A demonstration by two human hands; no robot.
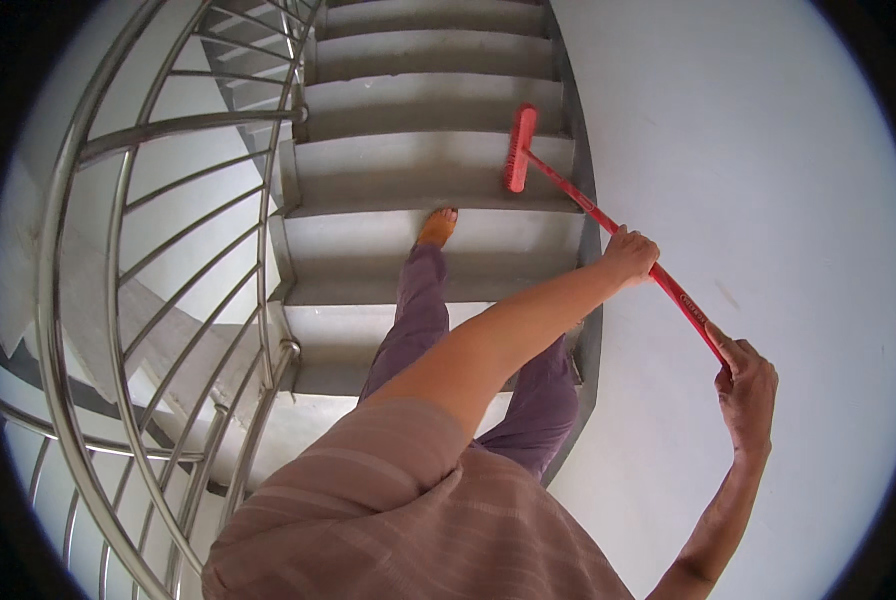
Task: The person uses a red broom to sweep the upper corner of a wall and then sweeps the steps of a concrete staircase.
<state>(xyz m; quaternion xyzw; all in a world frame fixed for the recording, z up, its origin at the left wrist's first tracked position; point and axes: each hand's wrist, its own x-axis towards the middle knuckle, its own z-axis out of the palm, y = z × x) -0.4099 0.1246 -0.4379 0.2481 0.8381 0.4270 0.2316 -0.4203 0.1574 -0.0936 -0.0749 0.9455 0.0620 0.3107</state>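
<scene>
A red long-handled brush [522,135] has its bristled head over a stair tread at the right side, near the wall. My left hand [630,256] is closed around the middle of the red handle, with my arm stretched diagonally across my body. My right hand [746,385] grips the upper end of the handle beside the white wall. My bare foot [437,226] rests on a step below the brush head, and my purple trousers [423,285] show under my arm.
Grey concrete stairs [388,160] run toward the top of the view. A curved steel railing [123,270] lines the left side, with another flight visible through its bars. A smooth white wall [728,160] borders the stairs on the right, with a dark band along its foot.
</scene>
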